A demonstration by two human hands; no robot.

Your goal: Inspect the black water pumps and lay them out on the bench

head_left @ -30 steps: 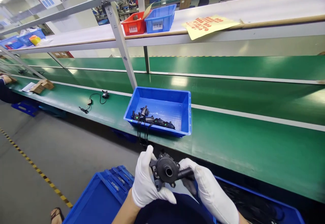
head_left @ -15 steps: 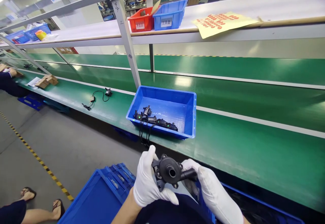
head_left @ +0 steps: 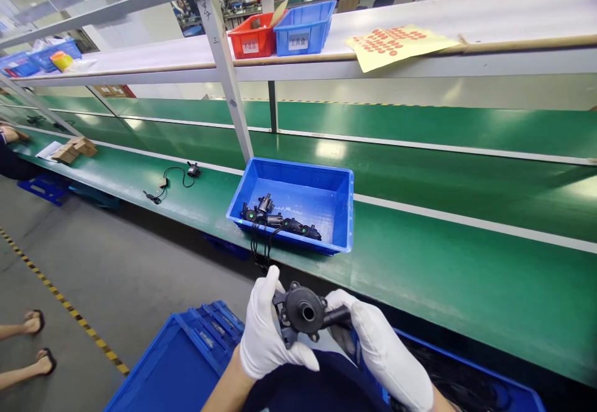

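Observation:
Both my hands wear white gloves and hold one small black pump (head_left: 303, 312) just above my lap, in front of the green workbench (head_left: 443, 262). My left hand (head_left: 265, 334) is wrapped round the pump's body from the left. My right hand (head_left: 382, 353) grips its side outlet tube. The round inlet port faces the camera. On the bench beyond stands a blue bin (head_left: 298, 210) with several black pumps (head_left: 275, 219) along its near wall; their cables hang over the rim.
A blue crate (head_left: 181, 362) sits by my left knee and another blue crate (head_left: 476, 381) with black cables by my right. A lone pump with cable (head_left: 172, 178) lies on the bench at the left. Red bin (head_left: 252, 35) and blue bin (head_left: 303, 26) stand on the upper shelf. Another person's feet (head_left: 32, 337) show at far left.
My hands keep the same hold on the pump. The other person's feet at the left have shifted, and the view has swung slightly.

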